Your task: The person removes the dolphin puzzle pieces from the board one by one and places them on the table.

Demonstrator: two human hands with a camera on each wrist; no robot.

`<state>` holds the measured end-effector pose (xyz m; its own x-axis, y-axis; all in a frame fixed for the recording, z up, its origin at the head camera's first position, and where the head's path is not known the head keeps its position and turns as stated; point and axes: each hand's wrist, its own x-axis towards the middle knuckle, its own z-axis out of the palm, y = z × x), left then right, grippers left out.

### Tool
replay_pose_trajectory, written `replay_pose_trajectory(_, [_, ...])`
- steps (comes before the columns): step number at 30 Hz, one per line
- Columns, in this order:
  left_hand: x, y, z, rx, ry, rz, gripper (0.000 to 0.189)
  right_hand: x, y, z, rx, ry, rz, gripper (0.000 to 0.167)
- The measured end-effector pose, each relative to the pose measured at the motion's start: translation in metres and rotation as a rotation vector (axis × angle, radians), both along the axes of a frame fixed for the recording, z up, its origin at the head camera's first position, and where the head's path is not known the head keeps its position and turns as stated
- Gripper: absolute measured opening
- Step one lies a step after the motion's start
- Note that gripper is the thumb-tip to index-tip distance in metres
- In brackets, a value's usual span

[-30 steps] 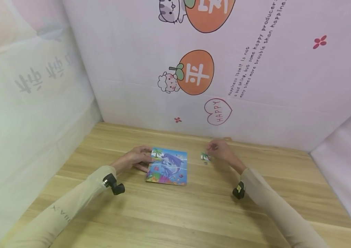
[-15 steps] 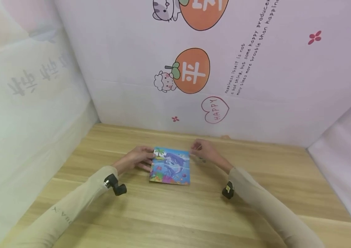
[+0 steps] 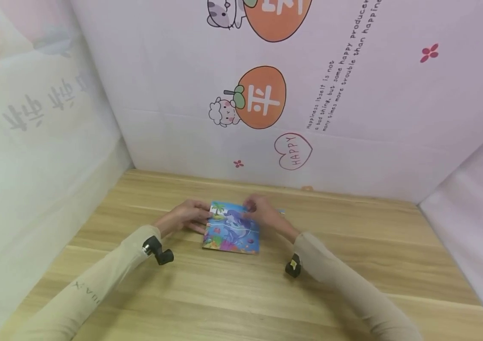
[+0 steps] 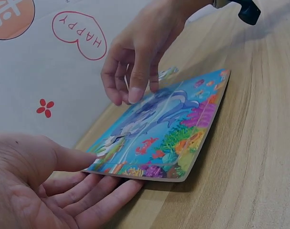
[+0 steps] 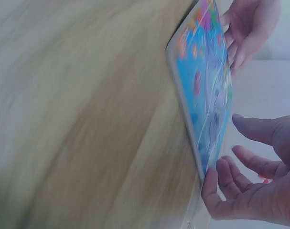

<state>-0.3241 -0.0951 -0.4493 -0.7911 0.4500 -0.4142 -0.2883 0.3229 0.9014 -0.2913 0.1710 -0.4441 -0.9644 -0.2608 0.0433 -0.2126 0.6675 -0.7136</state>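
Note:
A thin square picture board [image 3: 229, 240] printed with dolphins, coral and a palm tree is tilted up from the wooden table at its left side. My left hand [image 3: 186, 216] grips that edge, thumb on top and fingers underneath, as the left wrist view shows. Over the board's upper right part hangs my right hand [image 3: 263, 214], fingers loosely bent. In the right wrist view its thumb stands apart from the fingers [image 5: 226, 179], which come right at the board's edge, and nothing shows between them. A small printed piece [image 4: 168, 72] lies behind the right hand, partly hidden.
The wooden table [image 3: 207, 293] runs back to a white printed cloth wall [image 3: 173, 137] close behind the board. White cloth also closes off the left and right sides. Each sleeve carries a small black camera [image 3: 293, 266] at the wrist.
My right hand has moved left, from beside the small printed piece to over the board. The left hand keeps its hold on the board's left edge. The view has shifted slightly.

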Motion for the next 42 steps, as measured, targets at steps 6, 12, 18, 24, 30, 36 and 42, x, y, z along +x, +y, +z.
replay_pose_trajectory(6, [0.003, -0.003, -0.010, 0.023, 0.045, -0.015, 0.047, 0.004, -0.019, -0.008, 0.094, -0.014, -0.004, 0.040])
replay_pose_trajectory(12, [0.009, -0.001, -0.014, 0.054, 0.052, -0.005, 0.051, 0.008, -0.025, -0.009, 0.109, -0.021, 0.025, 0.045])
replay_pose_trajectory(18, [0.014, -0.003, -0.015, 0.041, 0.033, 0.037, 0.051, 0.008, -0.026, -0.008, 0.058, -0.059, 0.042, 0.052])
replay_pose_trajectory(24, [0.013, -0.005, -0.015, 0.026, 0.034, 0.051, 0.052, 0.003, -0.027, -0.008, 0.061, -0.094, 0.034, 0.049])
replay_pose_trajectory(30, [0.011, 0.000, -0.016, 0.036, 0.028, 0.030, 0.057, 0.001, -0.024, -0.007, 0.060, -0.142, -0.005, 0.047])
replay_pose_trajectory(36, [0.010, 0.000, -0.014, 0.031, 0.048, 0.038, 0.055, -0.001, -0.023, -0.008, 0.019, -0.073, 0.037, 0.044])
replay_pose_trajectory(42, [0.007, -0.001, -0.014, 0.029, 0.053, 0.040, 0.052, 0.002, -0.021, -0.011, -0.054, -0.044, 0.100, 0.025])
